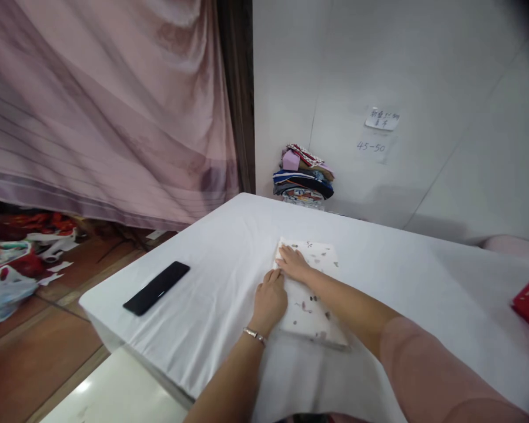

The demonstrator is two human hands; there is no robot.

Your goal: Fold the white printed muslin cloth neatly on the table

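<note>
Your left hand [270, 299] flat, fingers loose, pressing near-left edge of folded floral cloth [306, 314]. Right hand [294, 262] palm down on far corner. Neither hand grasps anything. Cloth lies mid-table [229, 247] (black phone [156, 287] well apart, left). Likely smoothing the fold; next move calls for square edges.

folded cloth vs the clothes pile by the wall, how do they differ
The folded cloth is one white, speckled piece; the clothes pile mixes pink, navy and red pieces. The folded cloth lies flat, touched by the left hand and right hand; the clothes pile sits untouched. Both are folded.
</note>
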